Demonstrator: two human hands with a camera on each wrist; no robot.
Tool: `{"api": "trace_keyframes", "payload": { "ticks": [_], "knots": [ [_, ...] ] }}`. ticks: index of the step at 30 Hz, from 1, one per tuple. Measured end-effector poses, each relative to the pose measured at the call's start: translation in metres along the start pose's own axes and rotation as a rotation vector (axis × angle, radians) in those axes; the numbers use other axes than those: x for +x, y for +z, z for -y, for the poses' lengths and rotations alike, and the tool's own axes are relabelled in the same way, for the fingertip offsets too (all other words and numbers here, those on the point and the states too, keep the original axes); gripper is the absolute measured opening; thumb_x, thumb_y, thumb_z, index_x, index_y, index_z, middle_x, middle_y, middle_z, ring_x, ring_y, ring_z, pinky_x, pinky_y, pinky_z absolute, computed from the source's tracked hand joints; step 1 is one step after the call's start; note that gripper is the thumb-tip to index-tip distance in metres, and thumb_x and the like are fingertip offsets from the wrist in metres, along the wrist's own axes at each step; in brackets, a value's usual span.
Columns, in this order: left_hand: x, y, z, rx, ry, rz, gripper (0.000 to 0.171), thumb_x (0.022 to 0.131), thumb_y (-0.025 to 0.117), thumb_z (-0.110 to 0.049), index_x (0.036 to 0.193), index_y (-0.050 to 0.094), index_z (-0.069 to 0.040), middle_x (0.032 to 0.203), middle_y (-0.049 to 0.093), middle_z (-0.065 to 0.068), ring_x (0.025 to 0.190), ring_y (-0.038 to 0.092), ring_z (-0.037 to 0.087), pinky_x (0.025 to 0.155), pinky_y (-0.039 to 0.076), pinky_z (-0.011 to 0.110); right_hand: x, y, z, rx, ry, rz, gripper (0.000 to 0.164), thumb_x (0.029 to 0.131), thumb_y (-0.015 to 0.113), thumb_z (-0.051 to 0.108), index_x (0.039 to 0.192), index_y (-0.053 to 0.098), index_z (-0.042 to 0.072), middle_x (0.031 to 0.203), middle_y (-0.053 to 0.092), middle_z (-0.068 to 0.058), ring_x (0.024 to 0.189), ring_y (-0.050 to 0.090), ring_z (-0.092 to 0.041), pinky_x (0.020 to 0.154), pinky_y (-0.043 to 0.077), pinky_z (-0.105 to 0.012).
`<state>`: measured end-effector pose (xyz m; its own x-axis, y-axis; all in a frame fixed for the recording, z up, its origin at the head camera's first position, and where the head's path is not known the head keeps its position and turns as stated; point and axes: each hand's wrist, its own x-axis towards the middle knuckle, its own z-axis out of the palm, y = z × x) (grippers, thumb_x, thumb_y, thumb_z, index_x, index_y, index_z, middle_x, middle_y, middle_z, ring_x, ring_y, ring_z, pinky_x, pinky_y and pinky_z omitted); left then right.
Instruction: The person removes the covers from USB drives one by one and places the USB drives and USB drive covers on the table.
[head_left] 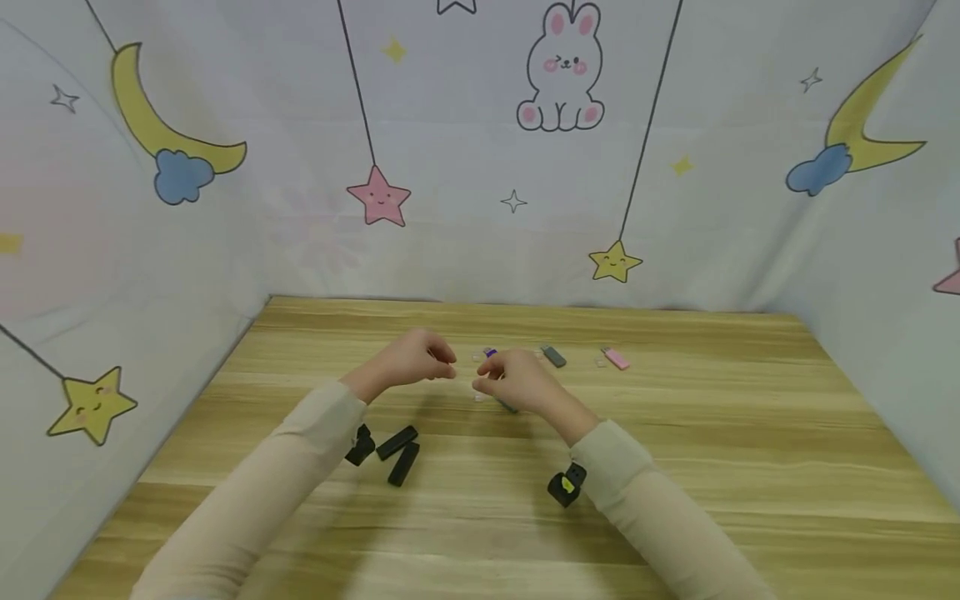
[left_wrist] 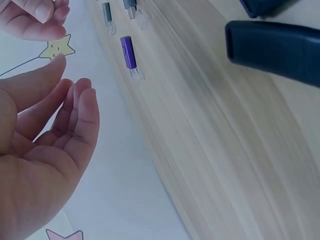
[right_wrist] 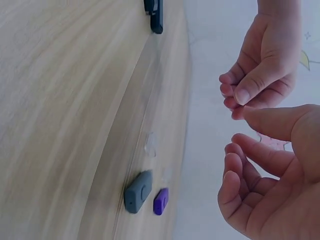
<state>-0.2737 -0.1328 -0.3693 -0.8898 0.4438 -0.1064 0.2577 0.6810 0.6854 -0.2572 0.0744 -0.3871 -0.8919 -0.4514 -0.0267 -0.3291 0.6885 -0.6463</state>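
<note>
My left hand (head_left: 420, 357) and my right hand (head_left: 517, 382) hover above the table, facing each other a short way apart. In the left wrist view, the left hand (left_wrist: 55, 145) has its fingers loosely bent, thumb apart, with nothing visible between them. The right hand (right_wrist: 275, 185) is likewise loosely curved, with a gap between thumb and fingertips. Below and beyond are small USB flash drives: a purple one (right_wrist: 161, 201), a dark grey-green one (right_wrist: 138, 192) partly hidden under the right hand in the head view, a grey one (head_left: 553, 356) and a pink one (head_left: 617, 358).
Small clear caps, such as one (right_wrist: 150, 145) near the grey-green drive, lie beside the drives. Two black oblong sticks (head_left: 403, 464) lie at the left front of the wooden table (head_left: 750, 467). A printed cloth (head_left: 465, 258) stands behind the table and at its sides.
</note>
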Motion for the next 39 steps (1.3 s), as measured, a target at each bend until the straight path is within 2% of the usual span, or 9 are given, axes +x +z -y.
{"api": "trace_keyframes", "payload": {
  "ticks": [5, 12, 17, 22, 26, 35, 39],
  "knots": [
    [-0.012, -0.006, 0.006, -0.002, -0.002, -0.02, 0.029, 0.09, 0.067, -0.011, 0.113, 0.066, 0.006, 0.103, 0.07, 0.015, 0.084, 0.065, 0.023, 0.075, 0.055, 0.038, -0.001, 0.005, 0.01, -0.016, -0.123, 0.039, 0.031, 0.093, 0.065, 0.023, 0.116, 0.067, 0.002, 0.091, 0.065, -0.003, 0.079, 0.06, -0.014, 0.068, 0.05, -0.026],
    [-0.036, -0.012, 0.016, -0.015, -0.033, -0.055, 0.029, 0.09, 0.068, -0.014, 0.113, 0.067, 0.003, 0.11, 0.068, 0.018, 0.094, 0.065, 0.026, 0.08, 0.054, 0.04, 0.0, 0.012, 0.024, -0.007, -0.25, 0.058, 0.03, 0.094, 0.064, 0.023, 0.116, 0.067, 0.002, 0.094, 0.068, -0.004, 0.083, 0.062, -0.015, 0.072, 0.051, -0.027],
    [-0.053, -0.013, 0.022, -0.03, -0.047, -0.062, 0.03, 0.09, 0.068, -0.013, 0.114, 0.066, 0.005, 0.111, 0.067, 0.019, 0.099, 0.065, 0.028, 0.084, 0.053, 0.042, 0.003, 0.017, 0.032, 0.027, -0.274, 0.075, 0.03, 0.094, 0.064, 0.022, 0.116, 0.067, 0.002, 0.095, 0.067, -0.003, 0.084, 0.06, -0.014, 0.073, 0.05, -0.026],
    [-0.066, -0.012, 0.03, -0.034, -0.031, -0.093, 0.029, 0.089, 0.068, -0.01, 0.111, 0.066, 0.008, 0.104, 0.069, 0.019, 0.093, 0.066, 0.026, 0.08, 0.054, 0.04, 0.01, 0.025, 0.039, 0.028, -0.298, 0.08, 0.031, 0.093, 0.065, 0.021, 0.116, 0.067, 0.0, 0.094, 0.068, -0.004, 0.085, 0.061, -0.015, 0.073, 0.05, -0.025],
    [-0.076, -0.009, 0.036, -0.04, -0.04, -0.114, 0.029, 0.087, 0.07, -0.009, 0.11, 0.066, 0.009, 0.1, 0.07, 0.017, 0.09, 0.066, 0.023, 0.077, 0.055, 0.038, 0.016, 0.033, 0.044, 0.027, -0.296, 0.101, 0.032, 0.093, 0.066, 0.022, 0.117, 0.067, 0.001, 0.099, 0.068, -0.006, 0.091, 0.062, -0.018, 0.078, 0.05, -0.027],
    [-0.088, 0.0, 0.047, -0.032, -0.092, -0.146, 0.026, 0.085, 0.071, -0.007, 0.106, 0.068, 0.008, 0.094, 0.07, 0.012, 0.086, 0.064, 0.02, 0.075, 0.054, 0.035, 0.031, 0.054, 0.048, 0.031, -0.309, 0.152, 0.031, 0.091, 0.068, 0.018, 0.116, 0.067, 0.0, 0.107, 0.067, -0.011, 0.099, 0.061, -0.022, 0.085, 0.05, -0.028],
    [-0.093, 0.005, 0.051, -0.055, -0.122, -0.129, 0.023, 0.085, 0.069, -0.003, 0.105, 0.067, 0.009, 0.092, 0.069, 0.011, 0.086, 0.064, 0.02, 0.073, 0.054, 0.034, 0.036, 0.065, 0.046, 0.024, -0.279, 0.175, 0.028, 0.09, 0.069, 0.016, 0.114, 0.068, 0.002, 0.107, 0.066, -0.009, 0.1, 0.059, -0.02, 0.086, 0.049, -0.027]
  ]
}}
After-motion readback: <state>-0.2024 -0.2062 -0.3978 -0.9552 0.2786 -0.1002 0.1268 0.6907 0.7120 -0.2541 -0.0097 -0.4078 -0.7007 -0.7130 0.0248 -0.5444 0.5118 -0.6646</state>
